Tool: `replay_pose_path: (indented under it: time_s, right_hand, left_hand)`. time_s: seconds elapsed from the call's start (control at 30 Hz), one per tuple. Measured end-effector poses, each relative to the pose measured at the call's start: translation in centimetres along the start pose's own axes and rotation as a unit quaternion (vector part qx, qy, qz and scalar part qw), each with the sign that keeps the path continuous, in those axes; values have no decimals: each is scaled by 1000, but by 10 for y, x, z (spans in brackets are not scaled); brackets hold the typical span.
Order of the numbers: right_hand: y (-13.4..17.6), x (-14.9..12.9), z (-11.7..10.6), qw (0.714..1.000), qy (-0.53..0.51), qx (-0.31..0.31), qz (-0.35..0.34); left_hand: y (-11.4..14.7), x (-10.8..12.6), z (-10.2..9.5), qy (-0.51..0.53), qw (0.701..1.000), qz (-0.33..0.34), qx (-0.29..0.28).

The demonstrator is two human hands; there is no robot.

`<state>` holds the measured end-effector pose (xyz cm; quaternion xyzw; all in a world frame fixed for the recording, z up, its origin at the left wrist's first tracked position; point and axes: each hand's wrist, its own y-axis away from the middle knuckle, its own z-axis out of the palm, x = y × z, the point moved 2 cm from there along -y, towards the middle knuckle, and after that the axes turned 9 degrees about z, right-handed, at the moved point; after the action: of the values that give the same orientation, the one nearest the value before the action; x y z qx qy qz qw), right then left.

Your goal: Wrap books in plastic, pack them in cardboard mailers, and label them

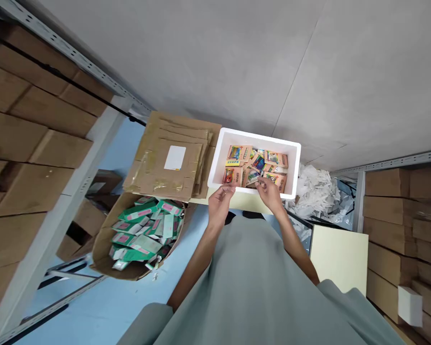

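A white foam box (297, 167) stands in front of me, with several small printed cardboard boxes (240, 153) lying loose inside, some flat and some tilted. My left hand (220, 203) is at the box's near rim, toward its left corner, with fingers bent together. Whether it grips the rim or something small is unclear. Reaching over the same rim, my right hand (269, 194) has its thumb and fingertips closed at the edge of a small box with a dark, greenish print (253, 177). Its fingertips partly cover that edge.
Flattened cardboard (154, 160) is stacked left of the foam box. Below it, a carton (100, 249) holds green and white empty packets (143, 244). White paper scraps (314, 189) are heaped at right. Shelves with brown cartons (17, 139) flank both sides; a grey wall (215, 62) rises behind.
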<state>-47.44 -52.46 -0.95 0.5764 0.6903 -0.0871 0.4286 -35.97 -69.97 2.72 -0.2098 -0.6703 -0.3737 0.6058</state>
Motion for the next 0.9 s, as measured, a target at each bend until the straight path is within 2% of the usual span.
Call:
replay_pose_path:
  time_s: [0.1,0.2,0.27,0.33,0.4,0.47,0.67,0.9]
  right_hand:
    - [-31,0,5,997,65,-22,28]
    - [-48,-5,18,992,111,-39,51]
    - [-53,-12,32,987,130,-66,61]
    - [-54,-22,49,982,145,-101,64]
    - [-55,-33,64,975,164,-131,75]
    - [-57,-41,75,967,181,-148,98]
    - [-66,-48,84,955,197,-145,166]
    - [-66,-52,90,943,218,-118,224]
  left_hand:
    - [-19,-13,4,-43,999,25,-14]
    - [-45,-29,6,-163,980,102,-52]
    - [-65,-39,9,-278,946,136,-101]
    - [-85,-49,13,-381,902,137,-150]
    - [-99,-54,17,-449,865,133,-181]
    - [-107,-56,19,-483,844,133,-191]
    - [-104,-58,19,-512,836,100,-172]
    - [-103,-64,15,-468,852,134,-191]
